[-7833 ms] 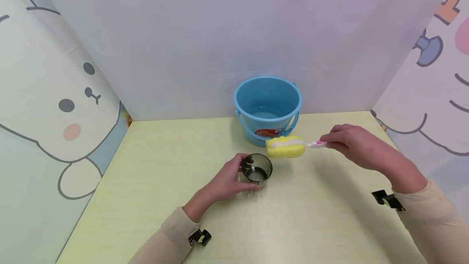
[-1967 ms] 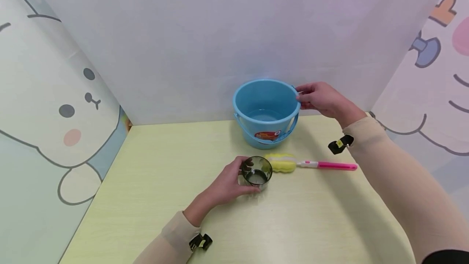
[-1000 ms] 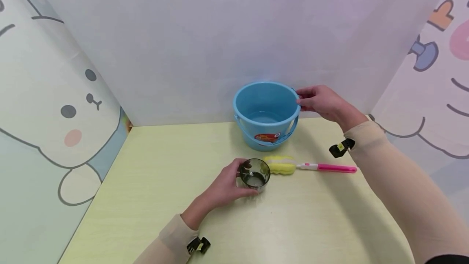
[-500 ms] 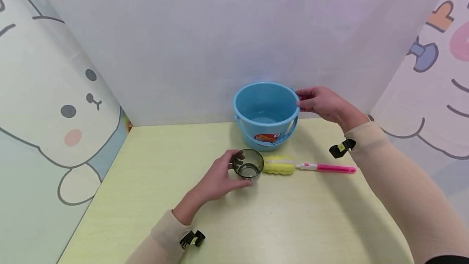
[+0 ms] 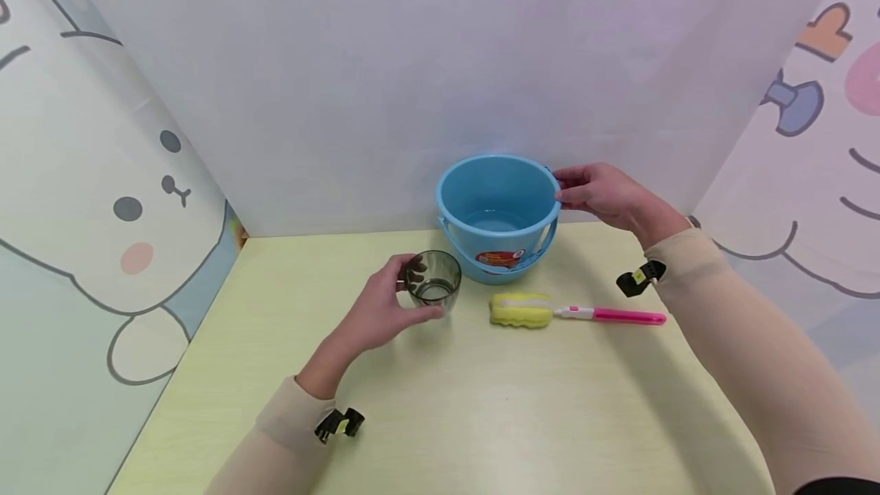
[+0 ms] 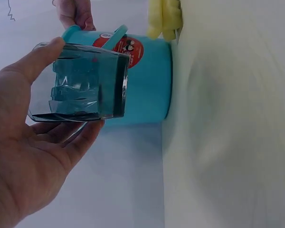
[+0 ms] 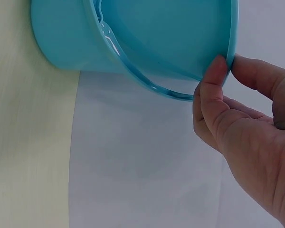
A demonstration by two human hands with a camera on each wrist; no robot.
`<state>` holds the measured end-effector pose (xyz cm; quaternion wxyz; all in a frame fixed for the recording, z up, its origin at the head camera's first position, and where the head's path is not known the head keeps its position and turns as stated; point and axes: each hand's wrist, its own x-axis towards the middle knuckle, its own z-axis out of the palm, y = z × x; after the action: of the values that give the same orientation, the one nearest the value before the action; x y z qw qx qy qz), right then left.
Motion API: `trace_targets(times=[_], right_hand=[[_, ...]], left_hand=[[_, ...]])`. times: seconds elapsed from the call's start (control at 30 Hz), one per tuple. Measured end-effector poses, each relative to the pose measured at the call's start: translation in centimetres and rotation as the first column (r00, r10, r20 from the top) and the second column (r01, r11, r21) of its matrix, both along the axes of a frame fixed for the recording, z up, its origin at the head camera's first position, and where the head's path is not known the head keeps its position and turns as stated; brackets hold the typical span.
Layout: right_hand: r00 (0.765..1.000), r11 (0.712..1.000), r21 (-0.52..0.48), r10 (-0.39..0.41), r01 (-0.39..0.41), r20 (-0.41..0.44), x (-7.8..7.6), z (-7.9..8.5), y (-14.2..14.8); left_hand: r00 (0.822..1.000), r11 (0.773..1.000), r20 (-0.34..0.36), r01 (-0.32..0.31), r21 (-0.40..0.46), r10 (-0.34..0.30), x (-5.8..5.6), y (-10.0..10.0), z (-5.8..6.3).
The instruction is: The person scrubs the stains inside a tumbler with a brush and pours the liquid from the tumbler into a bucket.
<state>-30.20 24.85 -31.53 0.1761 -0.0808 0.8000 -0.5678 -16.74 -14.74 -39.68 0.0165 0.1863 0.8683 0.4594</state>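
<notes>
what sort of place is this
Probably a small staged tabletop booth, not a real kitchen: a pale yellow wood-grain table stands before a plain whitish backdrop, between light side panels printed with large cartoon faces.

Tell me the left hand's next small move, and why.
Probably raise the glass cup over the blue bucket: the left hand holds it off the table, near the bucket, whose rim the right hand grips.
</notes>
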Motion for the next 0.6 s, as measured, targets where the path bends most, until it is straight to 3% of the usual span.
trace_targets(times=[0.6], right_hand=[[1.000, 1.000, -0.002, -0.008, 0.008, 0.001, -0.2, -0.2, -0.4]], left_hand=[[0.991, 0.994, -0.098, -0.094, -0.050, 0.089, -3.4, -4.0, 3.6]])
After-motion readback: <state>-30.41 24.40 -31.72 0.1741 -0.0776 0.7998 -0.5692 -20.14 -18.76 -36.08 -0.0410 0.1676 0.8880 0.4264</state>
